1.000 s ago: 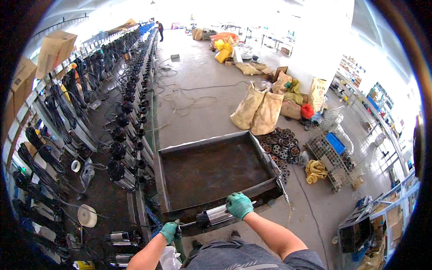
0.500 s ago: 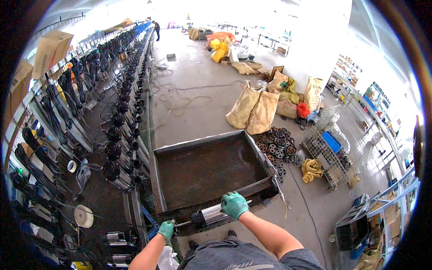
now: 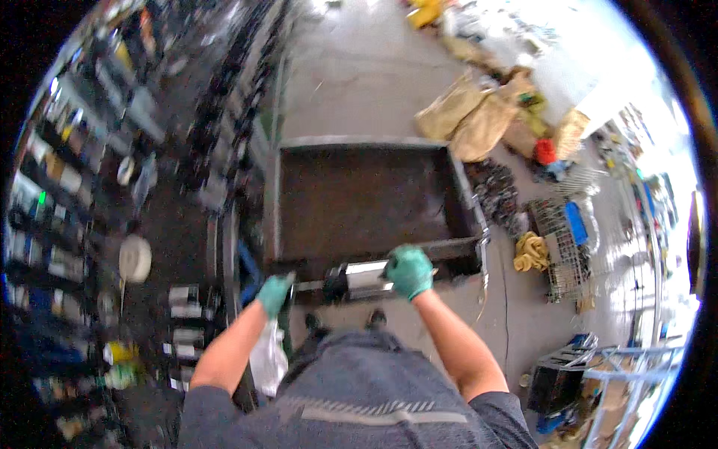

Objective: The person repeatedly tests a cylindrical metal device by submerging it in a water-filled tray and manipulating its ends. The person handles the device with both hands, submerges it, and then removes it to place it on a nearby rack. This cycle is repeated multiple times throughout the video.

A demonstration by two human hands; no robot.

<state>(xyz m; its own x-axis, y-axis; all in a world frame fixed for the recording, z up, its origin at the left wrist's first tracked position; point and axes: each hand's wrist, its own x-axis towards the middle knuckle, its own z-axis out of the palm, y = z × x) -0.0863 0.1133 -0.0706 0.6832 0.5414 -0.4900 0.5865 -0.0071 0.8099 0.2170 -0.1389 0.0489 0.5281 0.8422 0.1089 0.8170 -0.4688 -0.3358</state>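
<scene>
A silver, motor-like cylinder with a black end lies level along the near side of a large, shallow metal tank. My right hand, in a green glove, is wrapped over the cylinder's right end. A thin shaft sticks out of the black end toward my left hand, also gloved in green. The left fingers are closed at the shaft's tip; blur hides exactly how they grip it. The tank's inside is dark brown.
Rows of dark motors and cables stand on the left, with a white roll among them. Tan sacks and a heap of dark wheel-like parts lie beyond the tank's right side. A wire basket and a blue-framed cart stand right.
The view has tipped downward and blurred, so the tank and hands appear higher. Both hands remain at the cylinder and its shaft, which now look more level.
</scene>
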